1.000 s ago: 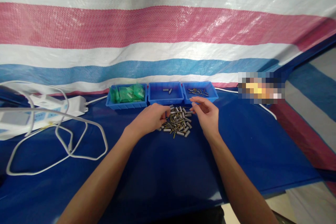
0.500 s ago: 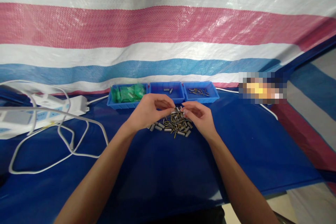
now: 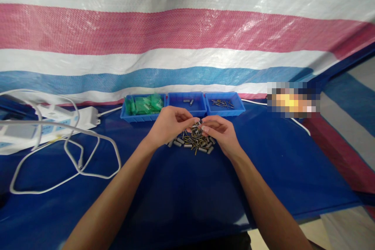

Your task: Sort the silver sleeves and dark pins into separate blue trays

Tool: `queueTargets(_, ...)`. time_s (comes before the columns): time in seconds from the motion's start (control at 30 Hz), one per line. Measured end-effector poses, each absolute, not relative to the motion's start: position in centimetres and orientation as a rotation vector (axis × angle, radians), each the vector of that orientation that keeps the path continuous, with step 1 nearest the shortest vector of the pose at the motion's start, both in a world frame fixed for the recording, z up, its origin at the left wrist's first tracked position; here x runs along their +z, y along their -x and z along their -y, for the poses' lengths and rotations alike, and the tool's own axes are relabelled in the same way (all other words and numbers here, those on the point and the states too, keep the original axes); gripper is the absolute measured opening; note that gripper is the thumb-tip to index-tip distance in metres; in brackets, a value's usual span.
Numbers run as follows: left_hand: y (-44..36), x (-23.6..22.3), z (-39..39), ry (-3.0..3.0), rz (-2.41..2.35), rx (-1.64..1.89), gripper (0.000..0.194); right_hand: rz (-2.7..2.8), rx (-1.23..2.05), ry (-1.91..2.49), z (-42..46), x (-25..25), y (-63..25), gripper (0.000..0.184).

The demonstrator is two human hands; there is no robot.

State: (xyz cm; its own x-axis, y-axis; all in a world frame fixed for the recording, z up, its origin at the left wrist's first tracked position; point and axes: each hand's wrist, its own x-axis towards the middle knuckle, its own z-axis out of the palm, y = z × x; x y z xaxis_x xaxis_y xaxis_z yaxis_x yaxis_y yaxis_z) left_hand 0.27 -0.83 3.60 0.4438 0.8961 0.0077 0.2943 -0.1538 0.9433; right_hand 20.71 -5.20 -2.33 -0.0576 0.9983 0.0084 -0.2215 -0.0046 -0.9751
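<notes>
A mixed pile of thin dark and brass-coloured metal pins and short grey metal cylinders [image 3: 193,140] lies on the blue table cover. Over the pile's far left side, my left hand [image 3: 171,125] is closed, thumb and fingertips pinched together. My right hand [image 3: 222,132] comes in from the other side, likewise pinched, its fingertips almost meeting the left ones. Whatever small piece they hold is too small and covered to make out. Behind the hands, the middle blue bin [image 3: 175,109] holds a few grey cylinders, and the right blue bin [image 3: 238,111] holds several thin pins.
A left blue bin [image 3: 137,117] contains green plastic bags [image 3: 145,104]. On the left are white power strips [image 3: 84,119] and a looped white cable [image 3: 115,146]. Striped sheeting [image 3: 187,31] hangs behind the bins. A blurred-out object [image 3: 293,100] sits at the far right.
My fingertips have come closer together above the pile, the left hand's shifting slightly right. The bins and the pile look the same.
</notes>
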Motion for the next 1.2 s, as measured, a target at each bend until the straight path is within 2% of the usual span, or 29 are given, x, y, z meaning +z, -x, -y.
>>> queueTargets(0.3, -0.7, 3.3, 0.9, -1.639, -0.992, 0.811, 0.029, 1.13, 1.342, 1.054, 5.3, -2.3, -20.7, 0.029)
queueTargets(0.47, -0.3, 3.4, 0.8, -1.73, -0.951, 0.778, 0.022, 1.047, 1.311, 1.065, 5.0, -2.6, -20.7, 0.024)
queueTargets(0.67, 0.8, 1.9, 0.4, -2.158, -1.175, 0.422, 0.008, 0.883, 0.901, 1.205, 4.0, -3.2, -21.7, 0.028)
queueTargets(0.8, 0.8, 0.5, 0.5, -2.276, -1.217, 0.273, 0.008, 0.926, 0.734, 1.249, 3.6, -3.6, -22.7, 0.036)
queueTargets(0.9, 0.5, 0.3, 0.7, -2.316, -1.251, 0.219, 0.01, 0.963, 0.731, 1.247, 3.6, -3.7, -22.9, 0.038)
queueTargets(1.2, -0.4, 1.2, 1.3, -2.405, -1.339, 0.154, 0.021, 0.989, 0.834, 1.226, 4.0, -3.5, -22.0, 0.025)
